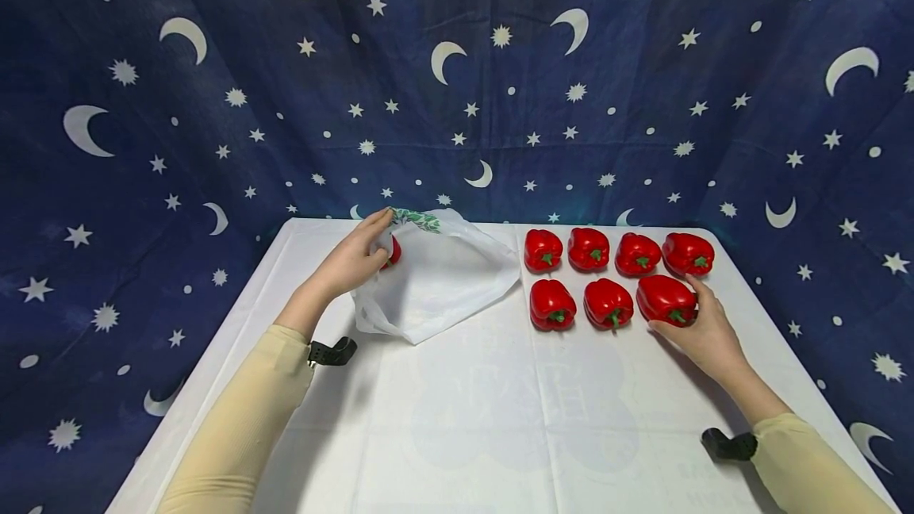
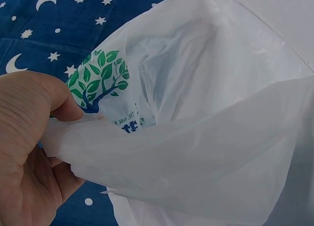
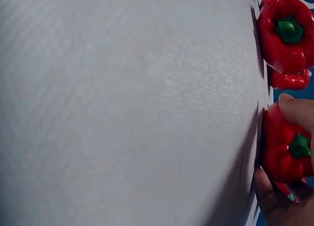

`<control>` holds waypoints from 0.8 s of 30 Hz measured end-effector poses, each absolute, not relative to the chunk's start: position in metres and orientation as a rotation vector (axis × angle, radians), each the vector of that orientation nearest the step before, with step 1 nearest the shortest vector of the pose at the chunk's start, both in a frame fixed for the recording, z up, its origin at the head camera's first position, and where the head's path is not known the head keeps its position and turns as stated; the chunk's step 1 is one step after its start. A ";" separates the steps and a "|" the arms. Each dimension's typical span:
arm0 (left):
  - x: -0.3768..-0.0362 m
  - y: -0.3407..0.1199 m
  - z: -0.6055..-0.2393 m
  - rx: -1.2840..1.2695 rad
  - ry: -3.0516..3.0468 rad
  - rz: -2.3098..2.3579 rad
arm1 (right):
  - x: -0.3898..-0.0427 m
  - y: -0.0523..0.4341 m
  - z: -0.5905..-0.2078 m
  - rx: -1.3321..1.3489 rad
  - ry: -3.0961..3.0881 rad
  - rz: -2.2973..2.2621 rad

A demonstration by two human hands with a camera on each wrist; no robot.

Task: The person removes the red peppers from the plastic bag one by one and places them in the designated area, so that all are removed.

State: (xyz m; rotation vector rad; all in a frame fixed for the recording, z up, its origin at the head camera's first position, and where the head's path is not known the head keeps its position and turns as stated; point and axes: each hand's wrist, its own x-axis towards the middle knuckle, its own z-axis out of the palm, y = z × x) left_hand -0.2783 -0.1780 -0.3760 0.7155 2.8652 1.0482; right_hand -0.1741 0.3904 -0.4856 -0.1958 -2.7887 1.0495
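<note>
A white plastic bag with a green leaf print lies spread at the left of the table, its mouth held apart. My left hand pinches the bag's rim between thumb and fingers, as the left wrist view shows up close. Beside that hand, a bit of a red bell pepper shows, mostly hidden by the hand and bag. On the right, my right hand grips a red bell pepper at the right end of the front row, thumb on the near side. In the right wrist view this pepper sits between thumb and fingers.
Several more red bell peppers stand in two rows, including a front-row pepper and a back-row pepper. The white-covered table backs onto a dark blue curtain with moons and stars. Dark bands sit on both wrists.
</note>
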 end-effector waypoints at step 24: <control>-0.278 -0.177 -0.372 0.721 2.850 1.064 | -0.157 0.397 -0.449 -0.209 -2.694 1.017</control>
